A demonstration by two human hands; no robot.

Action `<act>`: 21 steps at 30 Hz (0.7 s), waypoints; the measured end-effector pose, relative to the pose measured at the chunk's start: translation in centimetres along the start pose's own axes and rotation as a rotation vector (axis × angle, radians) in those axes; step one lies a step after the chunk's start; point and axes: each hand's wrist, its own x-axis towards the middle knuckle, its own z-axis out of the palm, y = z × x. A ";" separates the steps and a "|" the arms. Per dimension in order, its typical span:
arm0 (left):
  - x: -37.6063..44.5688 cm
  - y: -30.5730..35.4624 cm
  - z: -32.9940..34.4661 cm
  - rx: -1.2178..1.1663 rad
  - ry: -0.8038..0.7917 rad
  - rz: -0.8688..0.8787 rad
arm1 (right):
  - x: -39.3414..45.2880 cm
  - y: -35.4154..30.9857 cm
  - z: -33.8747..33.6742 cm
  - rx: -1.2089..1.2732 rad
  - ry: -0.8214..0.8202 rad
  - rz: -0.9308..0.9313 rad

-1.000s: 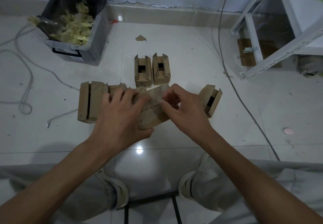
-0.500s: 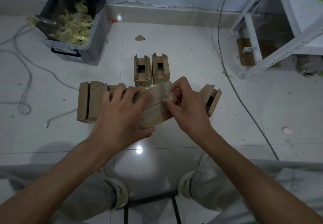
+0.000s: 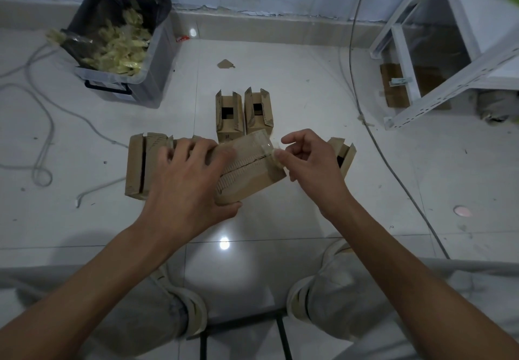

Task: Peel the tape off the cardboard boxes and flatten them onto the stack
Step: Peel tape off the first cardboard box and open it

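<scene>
My left hand (image 3: 186, 188) grips a small brown cardboard box (image 3: 250, 171) held above the floor, fingers over its top and thumb under its near edge. My right hand (image 3: 311, 163) pinches a strip of clear tape (image 3: 273, 153) at the box's right end, partly lifted off the cardboard. Two upright open boxes (image 3: 243, 114) stand just behind it. A cardboard stack (image 3: 140, 163) lies to the left, partly hidden by my left hand. One more open box (image 3: 344, 153) sits behind my right hand.
A clear bin (image 3: 118, 42) lined with a black bag holds crumpled tape at the back left. Grey cables (image 3: 42, 123) loop over the tiles at left; another cable (image 3: 393, 168) runs at right. A white metal rack (image 3: 449, 50) stands back right. My knees and shoes are below.
My right hand has pulled away to the right from the box's end, drawing the tape end off the cardboard. My left hand keeps its grip on the box.
</scene>
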 end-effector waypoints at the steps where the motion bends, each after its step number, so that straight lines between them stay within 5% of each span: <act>1: 0.0 0.0 0.0 0.001 0.000 0.000 | 0.0 0.2 0.0 0.031 -0.006 0.042; 6: 0.3 0.2 -0.2 0.022 -0.007 0.006 | 0.2 0.8 0.0 -0.106 -0.026 0.121; 12: 0.1 0.5 0.1 0.011 0.006 0.016 | -0.7 0.7 1.1 -0.682 0.174 -0.355; 21: 0.1 0.4 0.1 0.040 0.002 0.000 | -1.1 1.4 2.3 -0.552 0.078 -0.236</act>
